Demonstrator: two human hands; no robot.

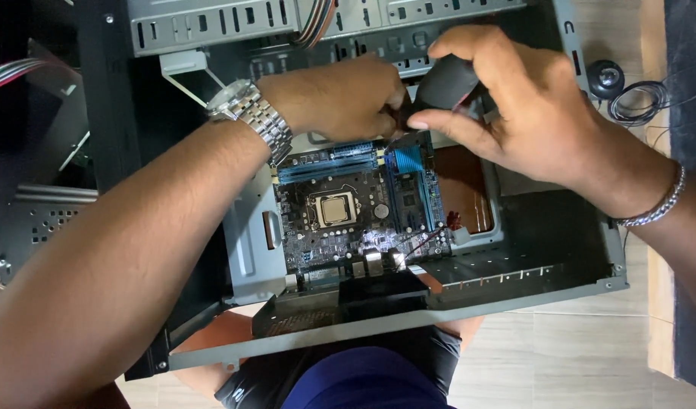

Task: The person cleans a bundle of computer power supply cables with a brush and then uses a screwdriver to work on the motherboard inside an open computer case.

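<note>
A pale tiled floor (590, 341) is seen beneath an open grey computer case (530, 280) lying on its side. A motherboard (359, 204) with blue slots and a square silver processor (337, 208) at its middle is mounted inside the case. Near the far edge of the motherboard, a black screwdriver handle (445, 82) is gripped by the right hand (514, 98), fingers wrapped round it. The screwdriver's shaft is pinched by the closed fingertips of the left hand (340, 98), on whose wrist a metal watch (249, 113) is worn. A coiled black cable (636, 102) lies on the floor beside the case's right wall.
</note>
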